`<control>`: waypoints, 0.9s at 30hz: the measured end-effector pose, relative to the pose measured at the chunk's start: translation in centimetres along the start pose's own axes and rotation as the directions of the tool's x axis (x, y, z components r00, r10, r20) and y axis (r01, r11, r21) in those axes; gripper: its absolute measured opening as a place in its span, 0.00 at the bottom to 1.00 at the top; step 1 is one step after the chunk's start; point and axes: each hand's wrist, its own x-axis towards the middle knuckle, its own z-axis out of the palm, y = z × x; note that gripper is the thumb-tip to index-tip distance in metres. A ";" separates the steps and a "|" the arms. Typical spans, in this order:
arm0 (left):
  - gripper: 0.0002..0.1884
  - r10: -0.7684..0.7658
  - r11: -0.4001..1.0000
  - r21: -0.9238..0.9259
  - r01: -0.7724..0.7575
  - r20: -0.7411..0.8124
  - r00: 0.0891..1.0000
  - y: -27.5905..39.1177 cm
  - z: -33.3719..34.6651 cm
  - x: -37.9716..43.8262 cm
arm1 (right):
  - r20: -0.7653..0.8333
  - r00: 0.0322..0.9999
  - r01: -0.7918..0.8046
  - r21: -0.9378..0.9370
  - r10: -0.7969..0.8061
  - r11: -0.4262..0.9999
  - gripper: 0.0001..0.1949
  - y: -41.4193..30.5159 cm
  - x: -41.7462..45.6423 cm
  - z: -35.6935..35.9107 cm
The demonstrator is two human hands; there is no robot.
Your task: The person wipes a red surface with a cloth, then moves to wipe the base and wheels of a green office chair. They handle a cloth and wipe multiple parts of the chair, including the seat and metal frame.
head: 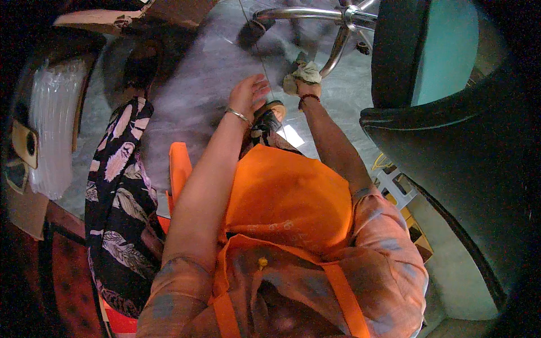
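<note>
My right hand (311,88) grips a crumpled pale cloth (308,72) low over the floor, beside the curved leg of a chrome pedestal base (338,53). A dark red bead bracelet (310,97) circles that wrist. To the left, my left hand (248,95) hangs above a sandalled foot (277,110); its fingers are a little apart and bent, with nothing seen in them. A metal bangle (239,116) is on the left wrist. Below my arms spreads an orange apron (291,194) that hides my lap.
A black padded chair (448,169) with a teal panel (448,55) fills the right side. At left lie clear plastic-wrapped goods (55,131). My leg in black feather-print trousers (122,203) extends beside an orange plastic piece (178,169). The floor (190,97) is grey and glossy.
</note>
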 end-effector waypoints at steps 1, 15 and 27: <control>0.18 -0.007 1.000 -0.002 0.007 -0.005 1.000 0.0 0.1 0.0 | 0.072 0.994 0.096 -0.114 -0.088 0.989 0.32 0.6 -0.3 -1.0; 0.16 0.039 0.997 -0.068 -0.034 0.073 0.997 0.5 2.6 -1.3 | -0.103 0.780 0.623 0.209 -0.617 0.753 0.29 -11.2 4.0 -10.7; 0.17 0.021 0.998 -0.062 -0.016 0.094 0.995 1.6 3.4 -2.0 | 0.063 0.876 0.294 0.715 -0.478 0.634 0.25 -3.3 8.4 -6.7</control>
